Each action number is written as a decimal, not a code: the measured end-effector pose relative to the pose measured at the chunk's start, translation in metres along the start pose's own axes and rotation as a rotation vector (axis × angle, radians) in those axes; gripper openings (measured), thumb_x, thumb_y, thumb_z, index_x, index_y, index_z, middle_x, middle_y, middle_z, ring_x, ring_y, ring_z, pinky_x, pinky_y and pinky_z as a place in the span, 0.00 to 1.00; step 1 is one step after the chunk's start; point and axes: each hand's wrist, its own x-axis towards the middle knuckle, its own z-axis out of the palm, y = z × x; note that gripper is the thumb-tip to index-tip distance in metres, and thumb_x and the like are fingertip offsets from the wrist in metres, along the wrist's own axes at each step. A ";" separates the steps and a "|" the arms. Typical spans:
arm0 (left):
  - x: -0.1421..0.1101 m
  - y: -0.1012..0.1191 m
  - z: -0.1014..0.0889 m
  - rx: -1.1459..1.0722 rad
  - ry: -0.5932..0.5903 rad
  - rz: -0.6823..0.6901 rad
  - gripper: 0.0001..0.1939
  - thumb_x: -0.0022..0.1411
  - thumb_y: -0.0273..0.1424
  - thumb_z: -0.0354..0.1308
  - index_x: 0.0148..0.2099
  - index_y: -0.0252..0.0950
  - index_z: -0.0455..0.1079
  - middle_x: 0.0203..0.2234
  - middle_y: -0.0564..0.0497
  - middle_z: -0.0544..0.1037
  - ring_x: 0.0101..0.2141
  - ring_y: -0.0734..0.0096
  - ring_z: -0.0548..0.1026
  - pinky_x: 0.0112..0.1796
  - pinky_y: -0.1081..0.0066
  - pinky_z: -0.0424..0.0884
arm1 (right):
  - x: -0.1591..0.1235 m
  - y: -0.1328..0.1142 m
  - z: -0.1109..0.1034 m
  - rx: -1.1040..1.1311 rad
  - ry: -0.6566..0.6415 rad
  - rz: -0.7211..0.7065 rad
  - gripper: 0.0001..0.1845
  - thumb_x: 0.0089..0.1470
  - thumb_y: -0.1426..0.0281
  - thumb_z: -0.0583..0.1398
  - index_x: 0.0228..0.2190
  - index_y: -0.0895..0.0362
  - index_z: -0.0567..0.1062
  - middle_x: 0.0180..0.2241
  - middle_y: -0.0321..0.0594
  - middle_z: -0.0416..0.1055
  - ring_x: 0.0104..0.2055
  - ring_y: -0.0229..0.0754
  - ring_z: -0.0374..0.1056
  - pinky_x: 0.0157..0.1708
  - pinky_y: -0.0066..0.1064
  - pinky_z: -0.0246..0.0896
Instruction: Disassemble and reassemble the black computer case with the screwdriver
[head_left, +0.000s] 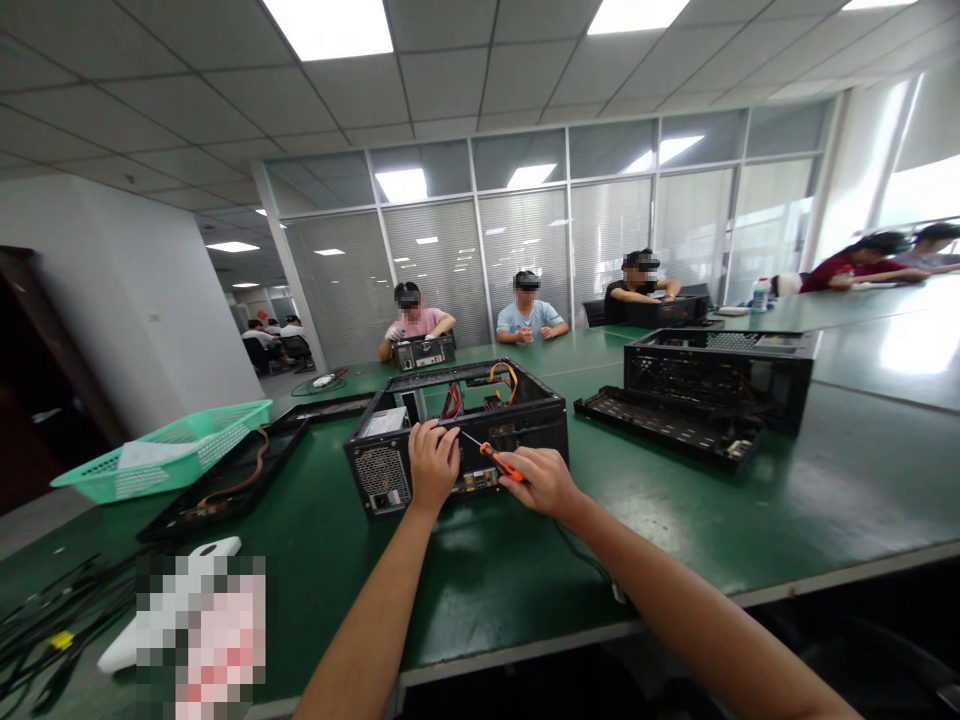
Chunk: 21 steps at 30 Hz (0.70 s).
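An opened black computer case (pixel 517 437) lies on the table in front of me, its rear panel facing me. Inside it, a silver power supply (pixel 385 422) and red and yellow cables show. My left hand (pixel 433 465) lies against the rear panel, its bent fingers over the upper edge, gripping the case. In my right hand (pixel 544 482) is a screwdriver (pixel 491 452) with an orange and black handle. Its shaft points up and left, the tip close to my left fingertips at the case's top edge. Whether the tip touches a screw is too small to tell.
Left are a green plastic basket (pixel 169 480), a black side panel (pixel 225 478), black cables (pixel 64 610) and a white object (pixel 169 605). A second case (pixel 720 375) and a black panel (pixel 667 425) stand right. Several people sit across the green table (pixel 817 490).
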 end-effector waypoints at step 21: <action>-0.001 -0.001 0.000 0.016 -0.004 0.007 0.12 0.60 0.26 0.51 0.46 0.36 0.68 0.37 0.47 0.71 0.50 0.60 0.65 0.55 0.51 0.55 | -0.001 0.004 0.000 -0.010 0.069 0.051 0.12 0.56 0.64 0.56 0.37 0.59 0.69 0.28 0.40 0.69 0.28 0.36 0.65 0.26 0.26 0.56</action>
